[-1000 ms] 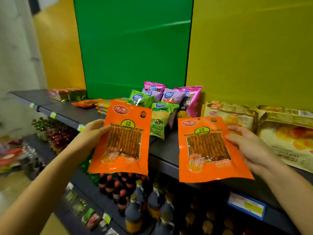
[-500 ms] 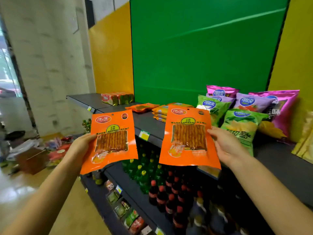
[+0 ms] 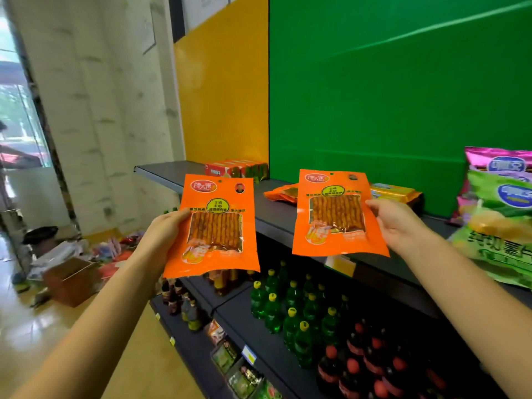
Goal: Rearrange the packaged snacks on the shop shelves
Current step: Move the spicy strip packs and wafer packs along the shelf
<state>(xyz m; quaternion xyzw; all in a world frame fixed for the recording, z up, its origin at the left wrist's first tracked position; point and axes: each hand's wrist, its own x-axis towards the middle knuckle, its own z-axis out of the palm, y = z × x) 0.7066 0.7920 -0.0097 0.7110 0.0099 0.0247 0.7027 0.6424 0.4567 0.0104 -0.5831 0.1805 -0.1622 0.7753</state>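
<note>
Two flat orange plastic snack packs with clear windows are held up in the air, one in each hand. The left hand [image 3: 165,233] pinches the left edge of the left orange pack [image 3: 213,226], with the thumb on the front and the other fingers behind, so its grip is closed on that pack. The right hand [image 3: 398,223] pinches the right edge of the right orange pack [image 3: 335,214] in the same way, so its grip is closed on that one. Both packs stand upright with their fronts facing the camera, and they are well apart. The left pack hangs out in front of the dark grey top shelf [image 3: 290,218]. The right pack is over the near edge of that shelf.

On the shelf, far back on the left, lie some red and green boxes [image 3: 237,168]. A few more orange packs [image 3: 283,192] lie flat behind the right pack, next to yellow wrapped packs [image 3: 395,191]. On the right stand puffy green chip bags [image 3: 501,223] with pink bags [image 3: 496,158] behind them. Lower down stand green bottles with yellow caps [image 3: 290,309] and dark bottles with red caps [image 3: 359,367].
</note>
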